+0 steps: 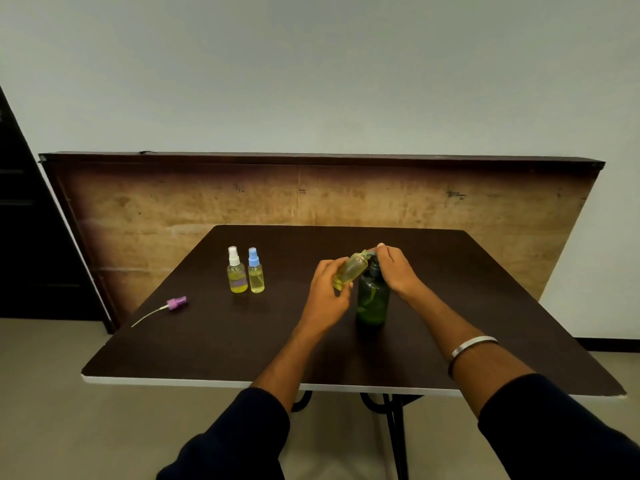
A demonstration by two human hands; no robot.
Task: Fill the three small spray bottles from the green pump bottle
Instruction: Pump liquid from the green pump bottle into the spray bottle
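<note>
The green pump bottle [373,299] stands upright on the dark table [242,341], right of centre. My right hand [398,268] lies over its pump head, with the fingers curled on the nozzle. My left hand [327,289] grips an uncapped small spray bottle [350,269], tilted so that its open neck meets the pump nozzle; yellow liquid shows inside it. Two capped spray bottles stand at the back left with yellow liquid in them, one with a white cap [236,270] and one with a blue cap [256,271]. A purple spray cap [177,302] with its long dip tube lies at the left.
A wooden board [207,202] leans against the wall behind the table. The table's white front edge [207,382] is near me, with black legs [394,427] below. A dark cabinet [31,237] stands at the far left.
</note>
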